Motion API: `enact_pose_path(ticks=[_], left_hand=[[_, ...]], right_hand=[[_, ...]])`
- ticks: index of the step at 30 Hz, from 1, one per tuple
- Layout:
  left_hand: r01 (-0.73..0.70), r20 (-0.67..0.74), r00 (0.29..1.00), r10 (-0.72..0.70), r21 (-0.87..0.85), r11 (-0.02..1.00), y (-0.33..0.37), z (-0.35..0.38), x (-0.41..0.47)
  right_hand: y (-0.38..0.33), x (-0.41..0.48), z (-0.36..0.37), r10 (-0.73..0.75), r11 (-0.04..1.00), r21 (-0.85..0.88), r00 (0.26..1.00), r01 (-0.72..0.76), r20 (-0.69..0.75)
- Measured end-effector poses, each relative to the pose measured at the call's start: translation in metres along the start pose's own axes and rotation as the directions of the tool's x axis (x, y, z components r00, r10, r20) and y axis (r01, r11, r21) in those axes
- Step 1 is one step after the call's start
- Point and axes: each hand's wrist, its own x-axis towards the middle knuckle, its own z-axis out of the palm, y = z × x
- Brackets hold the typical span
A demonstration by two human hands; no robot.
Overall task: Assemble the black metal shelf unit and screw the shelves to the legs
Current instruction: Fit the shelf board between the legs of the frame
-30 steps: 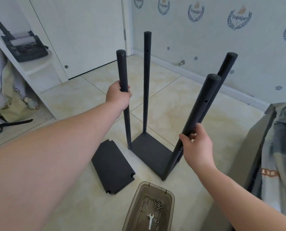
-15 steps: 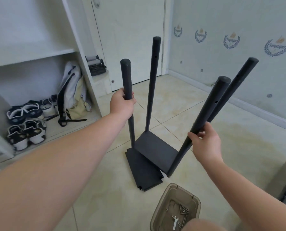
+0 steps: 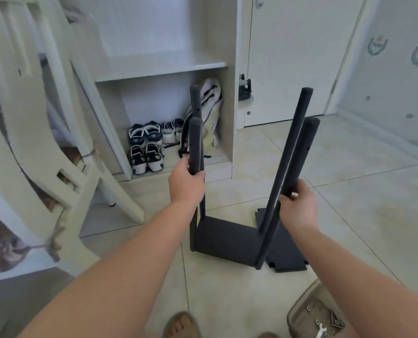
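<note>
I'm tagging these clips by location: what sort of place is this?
Probably a home entryway or hallway: a tiled floor, shoes and a backpack stored in an open white cabinet, next to a closed door.

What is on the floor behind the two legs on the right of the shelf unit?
A loose black panel lies flat on the tiles. The leg that the right hand grips and the forearm cover part of it.
</note>
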Motion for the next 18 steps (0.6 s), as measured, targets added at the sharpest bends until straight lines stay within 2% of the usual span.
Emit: enact_pose_path(ticks=[5, 10, 14, 18], left_hand=[[0.027, -0.049, 0.999, -0.021, 0.12, 0.992, -0.04, -0.025, 0.001], [0.039, -0.048, 0.998, -0.032, 0.145, 0.989, -0.06, -0.033, 0.007], [0.065, 0.1, 0.991, -0.085, 0.19, 0.98, -0.062, -0.041, 0.015], [0.184, 0.21, 0.942, -0.263, 0.331, 0.925, -0.069, -0.041, 0.012]], right_hand=[[0.009, -0.009, 0.04, 0.039, 0.999, -0.022, 0.999, -0.038, 0.037], [0.014, -0.003, 0.062, 0.028, 0.998, -0.049, 0.998, -0.025, 0.056], [0.02, 0.01, 0.059, 0.015, 0.997, -0.083, 0.995, -0.006, 0.103], [0.037, 0.019, 0.048, 0.054, 0.983, -0.184, 0.979, -0.017, 0.198]])
